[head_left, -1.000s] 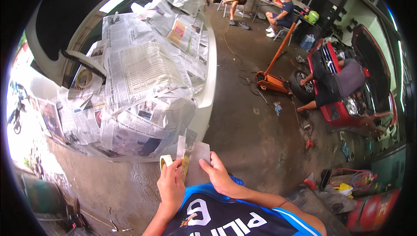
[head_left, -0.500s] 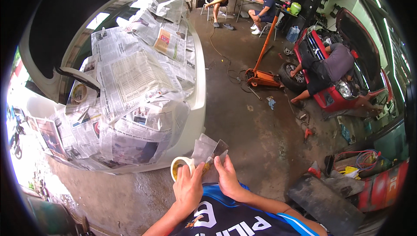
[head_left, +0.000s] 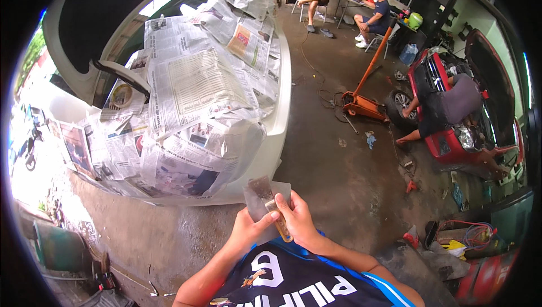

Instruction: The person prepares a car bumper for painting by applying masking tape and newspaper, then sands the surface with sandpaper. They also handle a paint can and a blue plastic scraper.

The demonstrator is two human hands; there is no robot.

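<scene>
A putty knife (head_left: pixel 282 228) with a wooden handle and a stained blade is held between my hands, in front of my shirt. Thin grey flat sheets (head_left: pixel 253 204) lie against it, behind the blade; their material is unclear. My left hand (head_left: pixel 251 225) is closed at the left of this stack, its thumb pressed on the knife near the handle. From the right, my right hand (head_left: pixel 297 216) grips the stack too, its thumb lying across the sheets next to the knife. The fingers behind are mostly hidden.
Newspaper (head_left: pixel 197 81) covers much of the pale car (head_left: pixel 284 120) ahead at left. An orange floor jack (head_left: pixel 364 105) stands beyond, near a person bent over a red car (head_left: pixel 432 137). Two people sit at the back. Tangled hoses (head_left: pixel 471 231) lie at right.
The tape roll at my left hand is no longer visible there. My left hand has turned to grip the stack, and the knife's handle now shows. The view has shifted.
</scene>
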